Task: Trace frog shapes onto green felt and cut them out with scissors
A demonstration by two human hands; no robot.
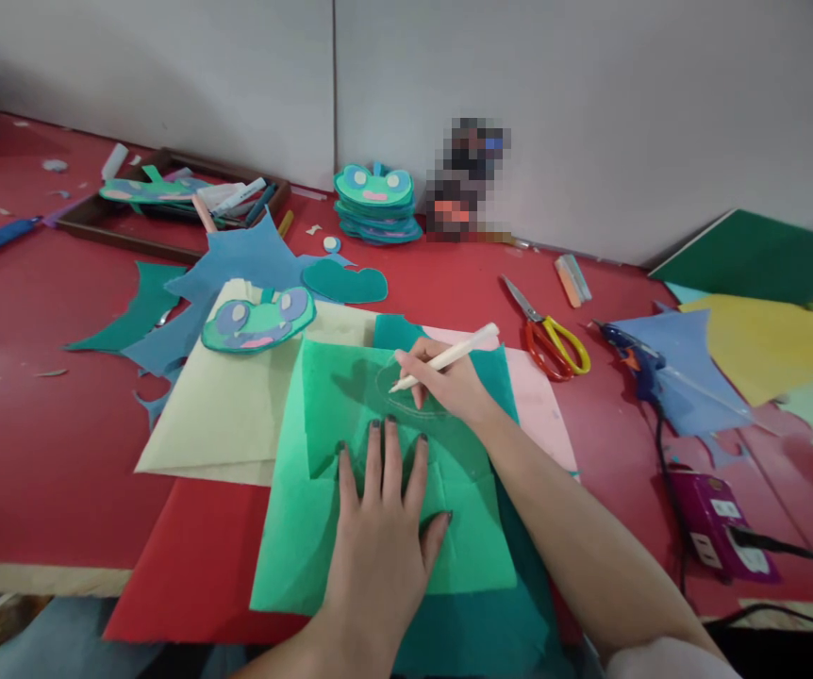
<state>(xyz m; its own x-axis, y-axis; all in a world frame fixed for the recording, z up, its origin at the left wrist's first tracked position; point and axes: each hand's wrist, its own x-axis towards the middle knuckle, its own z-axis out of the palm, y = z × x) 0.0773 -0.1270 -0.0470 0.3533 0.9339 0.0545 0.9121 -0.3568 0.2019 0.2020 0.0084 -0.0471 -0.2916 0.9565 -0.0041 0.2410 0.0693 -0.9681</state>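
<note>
My left hand point(382, 514) lies flat, fingers spread, pressing a light green translucent sheet point(322, 471) down on a teal sheet point(477, 622). My right hand point(449, 382) grips a white pen-like tool point(449, 356), its tip touching the green sheet where a faint oval outline is drawn. A cream sheet point(237, 415), a pink sheet point(534, 396) and a red sheet point(194, 575) lie underneath. A paper frog face point(257, 319) rests on the cream sheet's far corner.
Red-and-yellow scissors point(552, 339) and a blue glue gun point(637, 358) lie right of my hand on the red table point(39, 453), near a purple power strip point(728, 523). A stack of frog faces point(376, 203) stands by the wall. A tray of markers point(166, 203) sits far left.
</note>
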